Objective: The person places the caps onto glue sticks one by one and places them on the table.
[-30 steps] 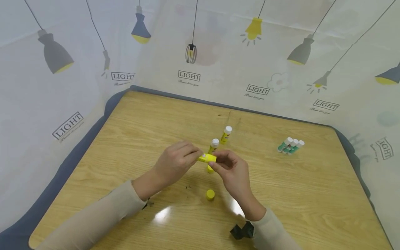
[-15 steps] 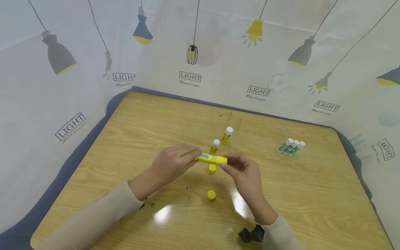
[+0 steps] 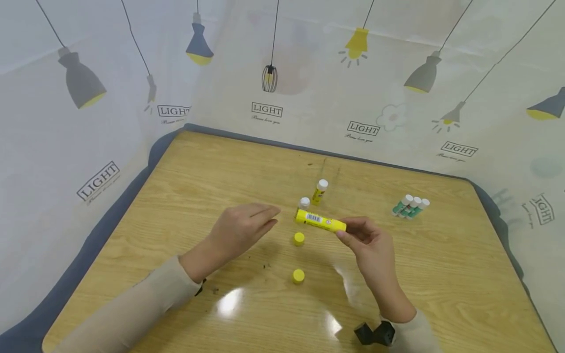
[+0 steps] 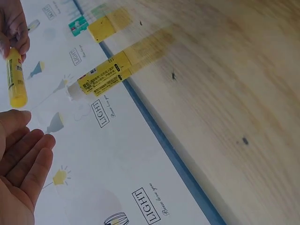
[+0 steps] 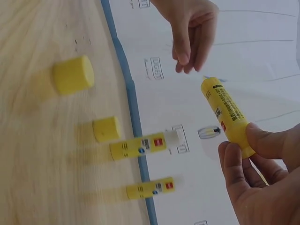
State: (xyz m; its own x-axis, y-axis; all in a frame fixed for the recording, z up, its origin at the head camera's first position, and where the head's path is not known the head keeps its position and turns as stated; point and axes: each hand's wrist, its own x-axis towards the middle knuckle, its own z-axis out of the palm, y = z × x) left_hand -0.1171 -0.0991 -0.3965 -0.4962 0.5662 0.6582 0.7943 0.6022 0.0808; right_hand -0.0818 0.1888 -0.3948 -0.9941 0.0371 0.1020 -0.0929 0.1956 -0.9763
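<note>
From the head view, my right hand (image 3: pixel 372 245) pinches one end of a yellow glue stick (image 3: pixel 320 221) and holds it level above the worktop (image 3: pixel 185 186). My left hand (image 3: pixel 240 228) hangs just beside the stick's free end, fingers straight and relaxed, holding nothing. Two yellow caps (image 3: pixel 299 239) stand on the wood below, one nearer me than the other. Behind the held stick stand two uncapped glue sticks (image 3: pixel 320 190) with white tips, and well off to the right lies a cluster of green glue sticks (image 3: pixel 410 206).

From the left wrist view, my left hand (image 4: pixel 21 168) is flat and loose, apart from the yellow glue stick (image 4: pixel 15 79) that the right hand's fingers (image 4: pixel 13 23) grip at its far end.

From the right wrist view, my right hand's thumb and fingers (image 5: pixel 262 161) close round the bottom of the glue stick (image 5: pixel 227 112); the caps look blurred here, so I cannot read more of them.
</note>
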